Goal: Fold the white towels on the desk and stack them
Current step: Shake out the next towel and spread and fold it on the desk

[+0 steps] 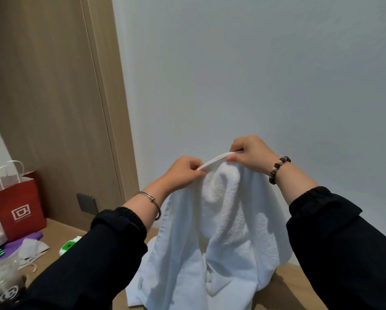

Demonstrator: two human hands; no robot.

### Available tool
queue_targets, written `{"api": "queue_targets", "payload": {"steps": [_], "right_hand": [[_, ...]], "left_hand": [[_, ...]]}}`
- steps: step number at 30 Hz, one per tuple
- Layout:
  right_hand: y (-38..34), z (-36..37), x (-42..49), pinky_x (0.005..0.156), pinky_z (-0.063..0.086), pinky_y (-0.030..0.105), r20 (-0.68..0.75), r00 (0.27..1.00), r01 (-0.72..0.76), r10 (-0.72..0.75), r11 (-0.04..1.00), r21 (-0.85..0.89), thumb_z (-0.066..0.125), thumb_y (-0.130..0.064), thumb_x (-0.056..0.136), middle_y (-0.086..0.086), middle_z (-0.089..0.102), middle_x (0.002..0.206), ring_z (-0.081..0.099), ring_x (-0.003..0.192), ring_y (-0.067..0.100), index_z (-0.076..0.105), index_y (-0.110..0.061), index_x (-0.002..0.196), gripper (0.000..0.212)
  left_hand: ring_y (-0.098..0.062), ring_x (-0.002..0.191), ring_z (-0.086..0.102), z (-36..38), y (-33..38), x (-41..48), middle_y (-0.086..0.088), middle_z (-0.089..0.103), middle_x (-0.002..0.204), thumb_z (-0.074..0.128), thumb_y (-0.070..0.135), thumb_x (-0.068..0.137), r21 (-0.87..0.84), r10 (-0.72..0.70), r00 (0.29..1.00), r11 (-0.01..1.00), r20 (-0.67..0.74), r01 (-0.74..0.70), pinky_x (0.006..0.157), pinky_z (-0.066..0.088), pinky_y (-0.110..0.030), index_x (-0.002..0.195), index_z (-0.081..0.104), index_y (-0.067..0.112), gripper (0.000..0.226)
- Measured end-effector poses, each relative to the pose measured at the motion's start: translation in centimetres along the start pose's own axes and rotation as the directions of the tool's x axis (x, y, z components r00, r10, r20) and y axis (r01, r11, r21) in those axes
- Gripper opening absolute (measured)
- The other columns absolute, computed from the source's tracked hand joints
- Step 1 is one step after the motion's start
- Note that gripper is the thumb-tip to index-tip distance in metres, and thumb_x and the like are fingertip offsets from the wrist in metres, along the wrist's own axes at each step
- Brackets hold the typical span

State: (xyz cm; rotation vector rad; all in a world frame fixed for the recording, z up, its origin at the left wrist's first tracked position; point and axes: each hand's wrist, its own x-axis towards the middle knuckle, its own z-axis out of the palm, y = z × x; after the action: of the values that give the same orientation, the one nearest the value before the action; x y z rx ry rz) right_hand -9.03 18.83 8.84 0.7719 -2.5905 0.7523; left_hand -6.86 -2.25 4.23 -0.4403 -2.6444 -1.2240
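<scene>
While lifted off the desk (pixel 299 285), white towel (pixel 223 220) hung bunched | left hand (pixel 183 173) pinched its hem | right hand (pixel 250 156) pinched it too

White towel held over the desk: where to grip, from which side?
Pinch the white towel by its flat hem at the top, one hand from each end, as the left hand and right hand do. The hem is a thin firm band; the body below hangs bunched onto the desk, so a grip there would likely gather folds.
</scene>
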Motion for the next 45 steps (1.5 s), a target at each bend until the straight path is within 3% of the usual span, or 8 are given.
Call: {"api": "queue_targets", "payload": {"steps": [6,12,19,22,26,31,37,45], "right_hand": [[0.6,-0.7,0.1,0.057,0.034,0.028,0.187,0.981,-0.026,0.057,0.986,-0.164,0.068,-0.018,0.08,0.003,0.052,0.066,0.047,0.065,0.019,0.065,-0.003,0.074,0.016],[-1.9,0.2,0.3,0.055,0.037,0.019,0.488,0.87,0.027,0.073,0.981,-0.194,0.06,-0.038,0.089,-0.013,0.058,0.064,0.049,0.058,0.0,0.065,-0.03,0.079,0.014],[-1.0,2.4,0.4,0.051,0.03,0.023,0.242,0.967,-0.027,0.085,0.972,-0.234,0.056,-0.015,0.091,-0.003,0.051,0.061,0.048,0.062,0.016,0.056,-0.014,0.068,0.023],[-0.3,3.1,0.3,0.058,0.035,0.028,0.137,0.988,-0.024,0.07,0.949,-0.314,0.052,-0.008,0.09,0.008,0.06,0.076,0.054,0.073,0.028,0.063,-0.008,0.08,0.014],[0.2,3.5,0.0,0.061,0.033,0.026,0.041,0.998,-0.032,0.05,0.934,-0.355,0.051,-0.002,0.086,0.007,0.064,0.087,0.052,0.076,0.026,0.067,-0.013,0.091,0.02],[0.4,3.9,0.0,0.06,0.03,0.027,0.022,1.0,-0.004,0.013,0.93,-0.366,0.049,-0.006,0.089,0.01,0.066,0.089,0.047,0.072,0.024,0.067,-0.011,0.092,0.019],[0.8,4.3,0.0,0.058,0.034,0.029,-0.033,0.999,-0.039,0.029,0.941,-0.335,0.051,-0.001,0.087,0.009,0.066,0.085,0.058,0.08,0.03,0.067,-0.01,0.09,0.018],[0.6,3.5,-0.1,0.068,0.036,0.024,0.117,0.993,0.003,0.01,0.994,-0.109,0.057,-0.005,0.09,-0.002,0.059,0.077,0.053,0.077,0.016,0.071,-0.007,0.095,0.015]], "left_hand": [[-0.001,0.05,0.043,-0.6,0.2,-0.4,0.005,0.053,0.057,0.07,0.01,0.08,-0.076,-0.017,0.995,0.997,0.096,0.025,0.05,0.033,-0.014,0.067,0.068,0.015,0.014],[0.001,0.043,0.038,0.6,0.9,-0.1,0.008,0.049,0.05,0.074,0.01,0.073,0.002,0.035,0.994,0.999,0.107,-0.036,0.044,0.027,-0.011,0.072,0.072,0.007,0.004],[-0.002,0.054,0.049,0.3,-1.3,0.0,0.008,0.057,0.06,0.076,0.008,0.069,-0.072,-0.029,0.999,0.997,-0.02,0.027,0.053,0.039,-0.015,0.066,0.063,0.021,0.019],[-0.013,0.059,0.051,0.2,-2.8,-0.7,-0.004,0.061,0.072,0.068,-0.003,0.069,-0.159,-0.068,0.995,0.986,-0.074,0.055,0.056,0.044,-0.023,0.068,0.052,0.016,0.025],[-0.006,0.055,0.049,0.2,-4.4,-1.3,0.004,0.059,0.066,0.062,-0.004,0.07,-0.109,-0.088,0.995,0.991,-0.047,0.082,0.056,0.041,-0.019,0.065,0.054,0.018,0.023],[-0.007,0.063,0.058,0.3,-5.7,-1.8,0.003,0.065,0.069,0.071,0.0,0.075,-0.195,-0.134,0.99,0.971,0.036,0.139,0.063,0.047,-0.016,0.07,0.065,0.015,0.016],[-0.015,0.092,0.066,0.2,-5.4,-1.9,-0.007,0.071,0.105,0.072,0.004,0.079,-0.312,-0.139,0.973,0.931,0.185,0.192,0.092,0.05,-0.026,0.07,0.071,0.012,0.012],[-0.006,0.078,0.061,1.3,-5.6,-2.1,-0.003,0.072,0.087,0.068,0.015,0.082,-0.192,-0.142,0.988,0.97,0.067,0.152,0.083,0.049,-0.027,0.073,0.075,0.017,0.011]]}}
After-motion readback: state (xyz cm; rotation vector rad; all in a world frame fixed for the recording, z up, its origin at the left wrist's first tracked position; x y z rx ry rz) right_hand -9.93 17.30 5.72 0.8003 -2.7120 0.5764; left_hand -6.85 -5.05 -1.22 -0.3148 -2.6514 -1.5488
